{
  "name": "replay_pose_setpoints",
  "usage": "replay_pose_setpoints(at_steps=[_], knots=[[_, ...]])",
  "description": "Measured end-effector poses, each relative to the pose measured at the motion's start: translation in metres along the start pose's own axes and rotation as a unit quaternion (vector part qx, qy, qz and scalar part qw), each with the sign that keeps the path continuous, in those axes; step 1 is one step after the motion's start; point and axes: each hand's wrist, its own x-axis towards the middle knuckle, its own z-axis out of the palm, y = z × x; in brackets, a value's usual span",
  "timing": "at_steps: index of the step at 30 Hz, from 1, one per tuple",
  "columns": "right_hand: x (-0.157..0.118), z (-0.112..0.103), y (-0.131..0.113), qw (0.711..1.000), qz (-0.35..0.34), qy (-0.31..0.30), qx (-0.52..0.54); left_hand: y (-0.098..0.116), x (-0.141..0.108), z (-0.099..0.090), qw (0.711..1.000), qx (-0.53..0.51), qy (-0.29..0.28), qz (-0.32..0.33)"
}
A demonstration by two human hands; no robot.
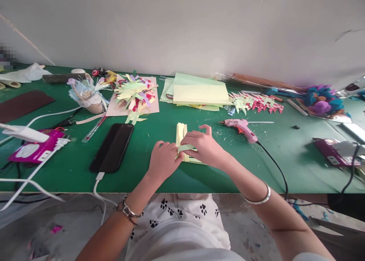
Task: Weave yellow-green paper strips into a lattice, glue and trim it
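Observation:
Pale yellow paper strips (180, 131) stand out beyond my hands on the green table (154, 181), with more strips crossing beneath my fingers. My right hand (203, 147) pinches a light green paper strip (186, 147) between thumb and fingers. At the left end of that strip, my left hand (164, 160) has its fingers bent together on the paper. Both hands are close together, fingertips almost meeting. The exact weave under them is partly hidden.
A pink glue gun (241, 128) lies to the right, its black cord running to the front edge. A black phone (112, 147) with a white cable is at left. Behind are paper sheets (199, 93), a pile of cut strips (137, 91) and woven red-white paper (262, 102).

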Motion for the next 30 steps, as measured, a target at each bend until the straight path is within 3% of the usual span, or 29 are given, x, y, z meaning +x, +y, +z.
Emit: replay_pose_setpoints(at_steps=[2,6,9,17,20,24,30], knots=[[0.0,0.004,0.007,0.998,0.032,0.022,0.046,0.0,-0.001,0.001,1.0,-0.007,0.002,-0.006],[0.0,0.022,0.028,0.973,0.171,0.037,0.151,-0.001,-0.002,0.001,0.999,-0.033,0.003,-0.018],[0.004,0.04,0.033,0.962,0.218,0.039,0.162,-0.001,-0.001,-0.001,0.999,-0.026,0.005,-0.018],[0.014,0.061,0.018,0.957,0.261,0.067,0.105,-0.003,-0.002,-0.002,1.0,-0.02,0.012,-0.014],[0.013,0.064,0.019,0.962,0.244,0.088,0.085,-0.003,-0.002,-0.001,0.999,-0.032,0.023,-0.013],[0.011,0.065,0.021,0.967,0.205,0.089,0.123,-0.003,-0.003,-0.001,0.999,-0.042,0.02,-0.018],[0.011,0.067,0.026,0.959,0.205,0.092,0.175,-0.005,-0.003,0.0,0.998,-0.06,0.013,-0.022]])
